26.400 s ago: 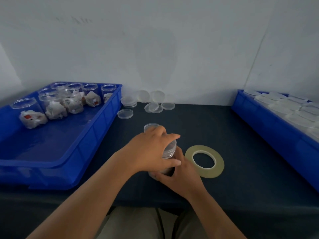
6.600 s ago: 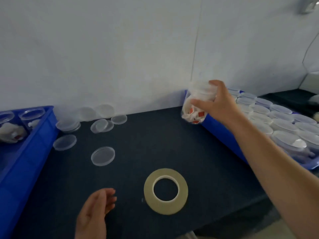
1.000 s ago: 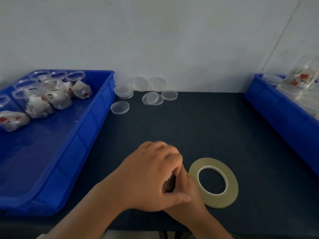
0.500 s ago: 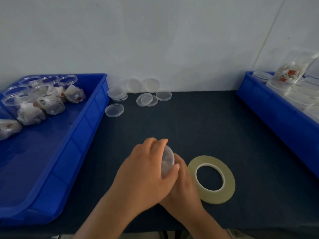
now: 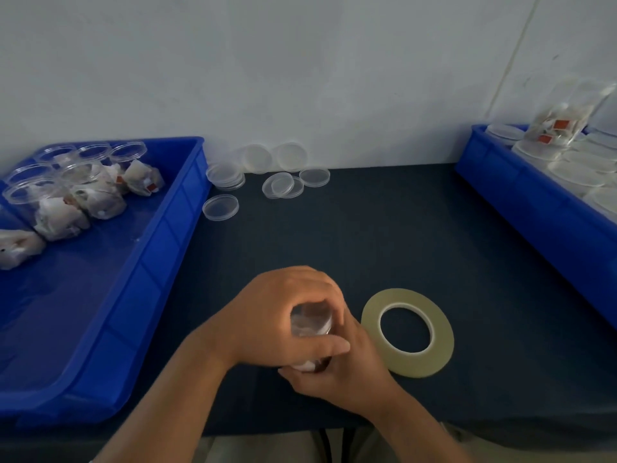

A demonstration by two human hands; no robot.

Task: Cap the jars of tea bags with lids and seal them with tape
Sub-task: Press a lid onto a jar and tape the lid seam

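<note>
On the surface [image 5: 367,245], the jar [image 5: 311,324] is held top-up, left grip [image 5: 273,315] curled round its top, right grip [image 5: 347,372] round its base; the tape roll [image 5: 410,365] lies just right.

Dark table [image 5: 384,235] against white wall [image 5: 300,68]

- Counter [image 5: 367,235]: dark navy, matte, finely textured surface; runs from the wall to the near edge at the bottom of the view.
- Left bin [image 5: 150,262]: bright blue plastic, shallow, with ribbed side walls and a rolled rim; sits on the counter's left side.
- Right bin [image 5: 534,212]: same blue plastic, on the counter's right side, partly cut off by the frame edge.
- Wall [image 5: 300,61]: plain white, directly behind the counter.
- Seam [image 5: 512,58]: thin slanted line on the wall, upper right.
</note>
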